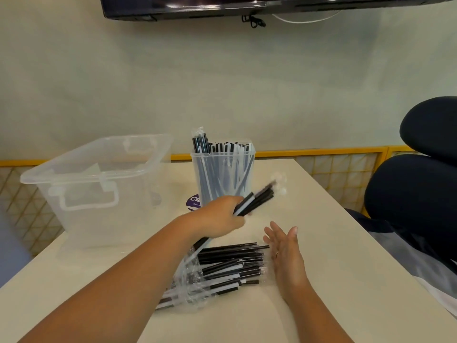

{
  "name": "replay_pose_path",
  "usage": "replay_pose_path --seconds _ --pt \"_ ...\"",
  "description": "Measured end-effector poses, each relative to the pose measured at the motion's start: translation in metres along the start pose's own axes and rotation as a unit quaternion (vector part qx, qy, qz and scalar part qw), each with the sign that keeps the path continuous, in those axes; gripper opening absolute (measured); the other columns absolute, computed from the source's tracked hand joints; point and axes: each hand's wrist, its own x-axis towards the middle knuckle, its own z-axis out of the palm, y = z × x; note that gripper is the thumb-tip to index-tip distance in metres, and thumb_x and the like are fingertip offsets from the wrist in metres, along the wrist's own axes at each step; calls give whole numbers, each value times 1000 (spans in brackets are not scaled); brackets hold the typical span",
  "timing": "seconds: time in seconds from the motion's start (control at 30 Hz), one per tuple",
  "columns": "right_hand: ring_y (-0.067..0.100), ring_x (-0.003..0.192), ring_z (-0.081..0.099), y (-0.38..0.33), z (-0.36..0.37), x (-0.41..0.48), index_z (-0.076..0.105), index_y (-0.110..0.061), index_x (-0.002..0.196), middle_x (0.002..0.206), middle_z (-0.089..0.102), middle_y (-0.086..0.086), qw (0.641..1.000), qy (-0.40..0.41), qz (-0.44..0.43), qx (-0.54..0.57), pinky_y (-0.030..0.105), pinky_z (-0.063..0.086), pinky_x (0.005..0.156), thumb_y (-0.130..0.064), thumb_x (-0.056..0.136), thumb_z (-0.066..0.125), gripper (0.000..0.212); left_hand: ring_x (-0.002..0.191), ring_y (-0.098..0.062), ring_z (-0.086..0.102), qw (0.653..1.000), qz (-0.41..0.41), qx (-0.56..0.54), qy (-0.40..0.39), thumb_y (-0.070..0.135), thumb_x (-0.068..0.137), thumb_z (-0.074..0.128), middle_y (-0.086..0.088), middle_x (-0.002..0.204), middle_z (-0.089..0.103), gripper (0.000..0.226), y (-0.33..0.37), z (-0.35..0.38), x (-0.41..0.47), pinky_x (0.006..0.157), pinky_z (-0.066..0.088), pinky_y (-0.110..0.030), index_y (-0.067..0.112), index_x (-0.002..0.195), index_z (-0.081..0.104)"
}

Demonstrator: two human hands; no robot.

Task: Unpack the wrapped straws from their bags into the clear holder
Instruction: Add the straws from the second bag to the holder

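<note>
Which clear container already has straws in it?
The tall narrow clear holder at the table's middle, packed with upright wrapped straws. The wide handled bin to its left holds none.

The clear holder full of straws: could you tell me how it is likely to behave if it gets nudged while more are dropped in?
The clear holder looks tall and narrow, so it may tip. It seems to be thin, light plastic, and would probably slide on the smooth table. The bunch in the left hand might catch the straws already standing inside.
</note>
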Motion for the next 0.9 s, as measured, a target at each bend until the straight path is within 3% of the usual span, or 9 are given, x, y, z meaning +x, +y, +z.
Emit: replay_pose_path --seconds 0.07,0.13,0.23,0.37,0.5,0.6,0.67,0.77,0.9 --pt "13 128 41 0 2 -3 38 -21 140 143 44 0 1000 -10 -1 -23 30 26 109 -65 77 15 80 88 -24 62 996 19 -73 39 16 91 54 -5 101 64 14 10 -10 -2 81 50 -35 28 98 53" --pt "12 132 38 -1 3 -4 40 -22 139 143 44 -2 999 -20 5 -48 31 24 110 -65 75 17 81 88 -20 63 985 47 -138 96 14 92 53 -1 87 63 14 18 -21 -5 86 50 -35 27 85 52" --pt "12 137 32 -2 6 -7 38 -22 141 147 38 -4 995 -35 14 -95 33 22 112 -62 81 19 75 69 -6 59 954 75 -222 188 17 93 51 4 69 59 12 26 -32 -9 74 47 -25 24 83 52" --pt "12 139 28 -6 14 -15 34 -27 143 151 32 -5 982 -64 21 -179 34 19 115 -75 74 29 84 61 -6 56 899 71 -335 275 21 93 52 9 55 56 14 29 -38 -11 69 46 -25 26 80 53" --pt "10 134 34 -40 22 -12 40 -23 140 148 38 -3 975 -48 -40 -215 30 23 110 -49 90 42 56 62 -12 52 883 75 -346 308 24 94 52 5 56 54 17 25 -43 -13 69 47 -28 22 77 53" --pt "5 120 43 -102 41 -6 47 -20 135 140 48 -2 979 -50 -104 -167 25 30 99 -42 85 59 57 58 -9 51 885 66 -317 336 25 91 56 4 64 54 7 22 -40 -12 59 41 -20 26 87 51" --pt "7 115 50 -141 59 -6 53 -24 128 126 56 -6 967 -71 -162 -183 27 38 94 -47 72 61 61 64 -4 53 876 64 -318 356 24 88 62 8 74 55 19 22 -37 -9 58 41 -15 26 101 48" --pt "11 100 57 -180 89 -7 58 -27 113 100 58 -5 928 -111 -205 -292 28 46 84 -49 72 70 48 83 -1 59 870 81 -311 374 20 86 66 13 93 57 39 24 -35 -5 62 45 -11 22 117 43" --pt "14 91 66 -196 118 -6 67 -20 94 95 70 3 903 -165 -201 -343 30 52 83 -41 72 75 32 102 -10 61 866 104 -303 383 8 84 63 7 102 60 47 26 -35 5 73 50 -14 11 126 43"
